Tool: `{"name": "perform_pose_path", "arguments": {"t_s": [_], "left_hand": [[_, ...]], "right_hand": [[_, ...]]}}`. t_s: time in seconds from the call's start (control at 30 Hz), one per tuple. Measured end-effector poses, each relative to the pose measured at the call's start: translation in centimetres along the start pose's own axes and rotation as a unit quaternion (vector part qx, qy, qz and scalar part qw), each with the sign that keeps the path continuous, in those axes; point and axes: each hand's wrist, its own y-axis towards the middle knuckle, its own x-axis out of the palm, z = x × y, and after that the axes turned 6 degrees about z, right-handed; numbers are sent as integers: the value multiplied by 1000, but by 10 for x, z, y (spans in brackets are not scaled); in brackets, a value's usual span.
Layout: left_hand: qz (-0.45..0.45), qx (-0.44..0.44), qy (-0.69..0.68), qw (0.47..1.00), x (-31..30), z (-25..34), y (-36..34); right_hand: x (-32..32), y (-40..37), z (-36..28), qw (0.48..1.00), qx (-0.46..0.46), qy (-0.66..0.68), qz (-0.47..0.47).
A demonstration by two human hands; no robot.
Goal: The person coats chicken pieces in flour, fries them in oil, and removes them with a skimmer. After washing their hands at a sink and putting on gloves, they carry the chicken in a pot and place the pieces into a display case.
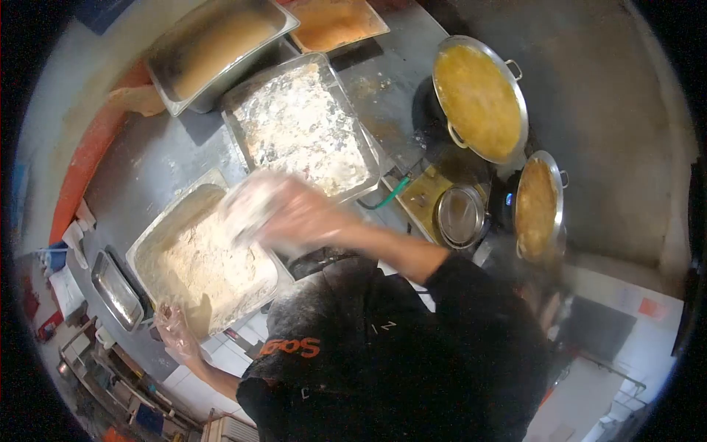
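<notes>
My left hand, in a clear glove dusted white, grips the near left corner of a pale rectangular tub. Flour fills much of the tub's bottom. Blurred by motion, my right hand is coated in white and hangs over the gap between the tub and a metal tray. Its fingers are smeared, and whether it holds anything cannot be made out. Floury clumps cover the tray's bottom.
Behind the tray stand a deep metal pan of brownish liquid and an orange-coated tray. At the right are two wide pans, one of yellow liquid and one brownish, near a round strainer. A small metal tray lies far left.
</notes>
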Motion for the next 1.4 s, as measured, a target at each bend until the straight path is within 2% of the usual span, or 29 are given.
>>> {"name": "perform_pose_path", "arguments": {"t_s": [0.03, 0.07, 0.13, 0.2, 0.23, 0.27, 0.33, 0.37, 0.4, 0.43, 0.5, 0.6, 0.67, 0.77, 0.8, 0.83, 0.9, 0.93, 0.97, 1.0, 1.03, 1.07, 1.1, 1.17, 1.23, 1.27, 1.3, 1.33, 1.4], "left_hand": [[-19, 6, 41, 999, 8, 8, 0], [-37, 12, 82, 996, 16, 13, 0], [-57, 6, 151, 987, 29, 20, 7], [-74, 1, 217, 973, 39, 10, 16], [-106, 23, 229, 967, 42, -10, 25], [-137, 45, 241, 960, 44, -20, 28], [-142, 31, 263, 954, 64, -7, 24], [-146, 20, 285, 947, 74, -1, 22], [-141, 11, 287, 947, 80, 3, 20], [-145, -5, 323, 935, 84, 5, 18], [-142, -33, 362, 921, 83, -2, 12], [-134, -12, 316, 939, 77, -23, 6], [-125, -39, 330, 935, 75, -24, 6], [-140, -34, 333, 932, 65, -37, 9], [-145, -31, 333, 931, 62, -40, 9], [-153, -59, 251, 954, 63, -35, 8], [-169, -73, 286, 941, 62, -21, 11], [-181, -68, 401, 895, 55, -19, 17], [-160, -57, 368, 914, 54, -18, 13], [-137, -90, 253, 953, 53, -15, 7], [-106, -156, 88, 978, 54, -13, 4], [-60, -253, -113, 959, 55, -9, 3], [-41, -283, -188, 940, 55, -10, 8], [-22, -290, -227, 929, 57, -19, 21], [-101, -207, -153, 961, 67, -25, 31], [-99, -206, -157, 961, 76, -20, 36], [-126, -129, -55, 982, 80, -13, 41], [-137, -79, -40, 987, 84, -22, 45], [-149, 21, -11, 989, 92, -38, 53]], "right_hand": [[-39, -8, 20, 997, -48, -24, 46], [-83, -22, -5, 995, 66, 22, 72], [-160, -44, 16, 966, 46, -135, 215], [-243, -70, 52, 870, 28, -402, 285], [-271, -84, 46, 824, 105, -443, 338], [-308, -108, 61, 824, 107, -443, 335], [-377, -151, 111, 731, 193, -520, 398], [-404, -164, 126, 669, 248, -577, 397], [-421, -166, 132, 574, 312, -677, 339], [-430, -166, 135, 579, 306, -680, 330], [-441, -171, 142, 561, 424, -638, 312], [-466, -179, 163, 575, 449, -604, 320], [-474, -179, 169, 583, 425, -619, 311], [-490, -179, 162, 634, 369, -626, 263], [-502, -175, 152, 704, 326, -539, 327], [-486, -158, 129, 715, 293, -532, 346], [-409, -111, 51, 732, 260, -508, 372], [-362, -84, 15, 756, 266, -473, 366], [-343, -74, 10, 819, 173, -424, 347], [-323, -64, 11, 870, 83, -362, 324], [-293, -47, 1, 896, 46, -341, 280], [-255, -28, -9, 916, 9, -321, 241], [-214, -10, -13, 926, 1, -308, 216], [-123, 3, -30, 965, 41, -236, 104], [-35, 15, -49, 977, 117, -177, 10], [5, 23, -18, 985, 46, -145, -83], [46, 32, 13, 979, -19, -97, -177], [74, 40, 32, 959, 17, -179, -221], [128, 55, 69, 877, 63, -345, -330]]}}
